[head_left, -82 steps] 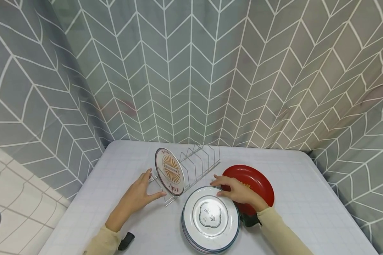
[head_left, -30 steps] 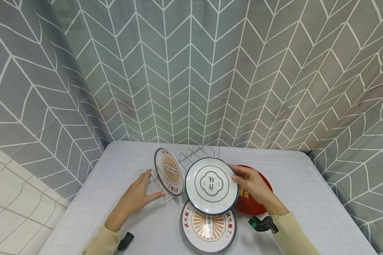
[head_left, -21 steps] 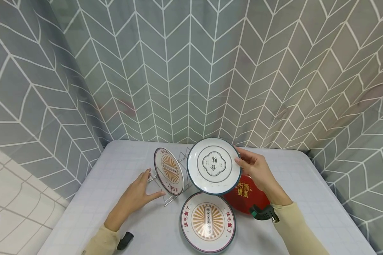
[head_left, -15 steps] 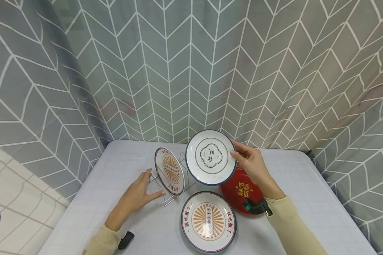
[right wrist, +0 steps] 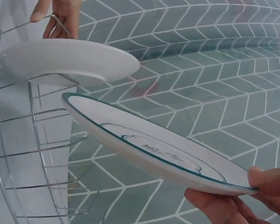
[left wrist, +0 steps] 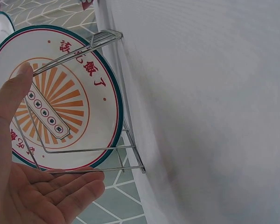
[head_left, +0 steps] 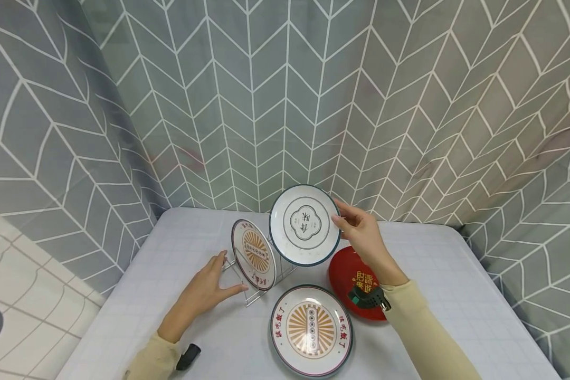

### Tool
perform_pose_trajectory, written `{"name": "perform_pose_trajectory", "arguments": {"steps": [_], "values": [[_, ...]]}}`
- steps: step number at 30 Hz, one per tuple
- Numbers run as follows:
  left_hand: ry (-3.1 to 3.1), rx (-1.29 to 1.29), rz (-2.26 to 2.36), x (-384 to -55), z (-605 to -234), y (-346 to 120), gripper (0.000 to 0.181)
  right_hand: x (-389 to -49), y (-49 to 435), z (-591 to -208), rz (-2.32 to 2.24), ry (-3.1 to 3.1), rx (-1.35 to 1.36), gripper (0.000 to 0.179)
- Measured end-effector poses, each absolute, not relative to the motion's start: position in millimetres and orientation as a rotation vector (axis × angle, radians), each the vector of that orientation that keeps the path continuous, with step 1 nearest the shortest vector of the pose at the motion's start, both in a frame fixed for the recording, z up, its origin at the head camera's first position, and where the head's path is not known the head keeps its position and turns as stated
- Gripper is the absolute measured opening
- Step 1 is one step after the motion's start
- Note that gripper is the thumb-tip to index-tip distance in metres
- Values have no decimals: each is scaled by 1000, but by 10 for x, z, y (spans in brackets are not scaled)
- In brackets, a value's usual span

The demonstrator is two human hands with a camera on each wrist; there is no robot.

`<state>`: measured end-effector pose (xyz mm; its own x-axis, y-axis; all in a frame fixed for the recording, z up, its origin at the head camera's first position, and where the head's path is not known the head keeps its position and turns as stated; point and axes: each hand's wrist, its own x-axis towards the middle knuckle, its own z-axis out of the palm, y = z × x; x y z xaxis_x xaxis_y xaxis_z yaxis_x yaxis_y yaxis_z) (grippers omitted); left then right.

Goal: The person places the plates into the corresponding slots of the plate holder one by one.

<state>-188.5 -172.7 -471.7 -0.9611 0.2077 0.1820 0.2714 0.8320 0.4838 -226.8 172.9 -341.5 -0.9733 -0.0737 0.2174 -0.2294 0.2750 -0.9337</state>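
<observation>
My right hand (head_left: 364,235) pinches the edge of a white plate (head_left: 305,224) with a dark teal rim, thumb on its front face. The plate is raised and tilted over the wire dish rack (left wrist: 91,150), hiding much of it in the head view. In the right wrist view it is apart from the plate in the rack. That sunburst-patterned plate (head_left: 254,253) stands on edge at the rack's near left end. My left hand (head_left: 201,290) is beside this end, thumb and fingers spread and fairly straight, touching its wires.
A similar sunburst plate (head_left: 312,338) lies face up at the front middle of the white-covered table (head_left: 437,295). Right of it, partly under my right wrist, is a red plate (head_left: 344,269) with gold characters. A patterned curtain (head_left: 285,105) hangs behind.
My right hand has lifted the teal-rimmed plate off the stack, turned its face toward me and carried it up and left over the rack. The left hand has stayed at the rack.
</observation>
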Motion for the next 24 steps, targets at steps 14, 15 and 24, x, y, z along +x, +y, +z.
{"name": "perform_pose_trajectory", "arguments": {"steps": [14, 15, 24], "values": [[-2876, -393, -787, -1884, -4721, -1747, 112, -2338, 1215, -3542, 1466, -2469, 407, 40], [-2875, -395, -786, -1884, -4721, -1749, 112, -2329, 1173, -3556, 1439, -2474, 418, 39], [-2884, -401, -786, -1901, -4714, -1747, 112, -2272, 898, -3750, 1389, -2483, 472, 39]]}}
